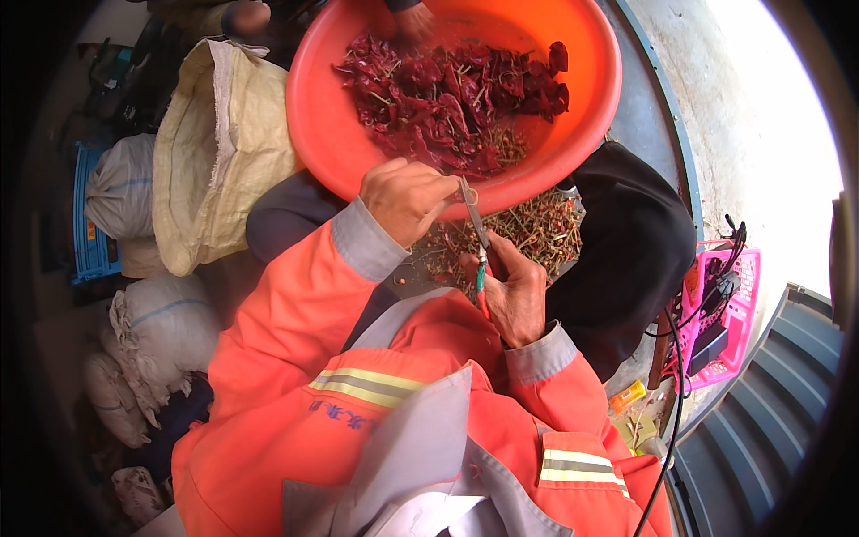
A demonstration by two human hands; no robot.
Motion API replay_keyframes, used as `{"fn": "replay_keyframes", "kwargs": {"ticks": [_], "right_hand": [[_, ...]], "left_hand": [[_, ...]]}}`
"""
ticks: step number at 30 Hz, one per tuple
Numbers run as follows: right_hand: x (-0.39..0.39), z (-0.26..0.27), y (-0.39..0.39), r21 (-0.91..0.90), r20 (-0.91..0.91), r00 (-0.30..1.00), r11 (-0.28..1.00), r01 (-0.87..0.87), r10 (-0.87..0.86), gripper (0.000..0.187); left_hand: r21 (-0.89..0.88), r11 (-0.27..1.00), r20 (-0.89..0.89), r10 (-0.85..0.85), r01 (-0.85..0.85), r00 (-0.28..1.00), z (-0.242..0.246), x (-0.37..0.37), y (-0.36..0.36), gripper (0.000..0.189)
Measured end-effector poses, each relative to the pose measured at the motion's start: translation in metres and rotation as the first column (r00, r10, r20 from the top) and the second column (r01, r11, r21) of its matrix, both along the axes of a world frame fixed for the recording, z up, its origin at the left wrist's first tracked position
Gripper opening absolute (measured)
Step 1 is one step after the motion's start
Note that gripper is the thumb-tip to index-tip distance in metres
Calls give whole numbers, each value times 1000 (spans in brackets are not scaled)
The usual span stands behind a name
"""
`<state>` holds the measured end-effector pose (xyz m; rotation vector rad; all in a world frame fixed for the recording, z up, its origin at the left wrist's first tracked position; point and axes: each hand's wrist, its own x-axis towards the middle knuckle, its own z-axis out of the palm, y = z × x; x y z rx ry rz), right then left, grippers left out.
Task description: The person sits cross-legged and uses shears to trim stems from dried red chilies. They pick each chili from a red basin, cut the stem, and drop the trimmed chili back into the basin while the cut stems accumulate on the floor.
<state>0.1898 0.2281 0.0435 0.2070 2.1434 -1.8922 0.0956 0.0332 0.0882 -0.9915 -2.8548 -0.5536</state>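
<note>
A pair of scissors (475, 218), with green wrapping on a handle, is held in my right hand (513, 288), its blades pointing up and to the left. My left hand (406, 200) is at the near rim of a large red plastic basin (315, 127), its fingertips pinching a thin pale stem (474, 196) beside the blades. Dark red dried chili peppers (443, 101) fill the middle of the basin, with cut stems (507, 146) near them. More cut stems (537, 231) are heaped below the basin, between my knees.
Another person's hand (415, 21) reaches into the basin's far side. An upright woven sack (258, 148) gapes open at the left, with tied white sacks (168, 322) and a blue crate (86, 221) beyond. At the right are a pink plastic basket (741, 322) and a black cable (679, 396).
</note>
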Motion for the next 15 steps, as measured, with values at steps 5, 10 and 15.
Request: {"fn": "replay_keyframes", "kwargs": {"ticks": [5, 10, 15], "right_hand": [[0, 5, -10, -346, 175, 984, 935, 73, -13, 32], [6, 17, -17, -547, 433, 896, 818, 176, 96, 34], [11, 14, -26, -686, 505, 850, 667, 289, 151, 26]], "left_hand": [[129, 990, -4, 64, -63, 998, -10, 4, -2, 29], [257, 953, 93, 138, -157, 986, -24, 17, -5, 35], [347, 897, 239, 196, -273, 951, -41, 27, -5, 35]]}}
